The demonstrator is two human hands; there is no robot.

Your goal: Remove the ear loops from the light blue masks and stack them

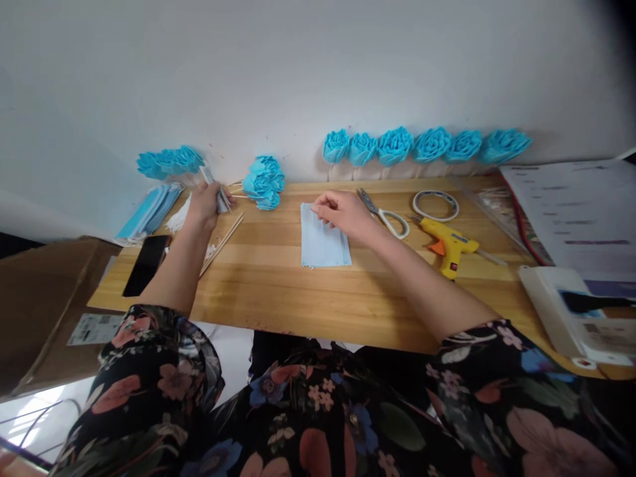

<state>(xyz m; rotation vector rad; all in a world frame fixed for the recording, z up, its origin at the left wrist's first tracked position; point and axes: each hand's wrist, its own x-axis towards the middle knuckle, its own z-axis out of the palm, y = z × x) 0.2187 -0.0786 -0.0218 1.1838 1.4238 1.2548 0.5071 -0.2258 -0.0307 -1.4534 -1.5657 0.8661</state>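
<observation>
My left hand [203,202] is closed around a small bundle of pale, whitish sheets [212,185] near the wall at the left. A light blue fabric sheet [325,246], like the layer of a face mask, lies flat in the middle of the table. Over its upper edge, my right hand [345,209] has thumb and fingers pinched together on the sheet. Blue fabric flowers [264,180] on thin sticks lie between the two hands. White-handled scissors [382,212] rest just right of my right hand.
Several blue flowers [395,146] stand along the wall. A yellow glue gun [450,245] and a tape roll [415,205] lie right, near a white box [571,311]. At left are folded blue sheets [146,211], a black phone [145,265], thin sticks [222,244] and a cardboard box [44,311].
</observation>
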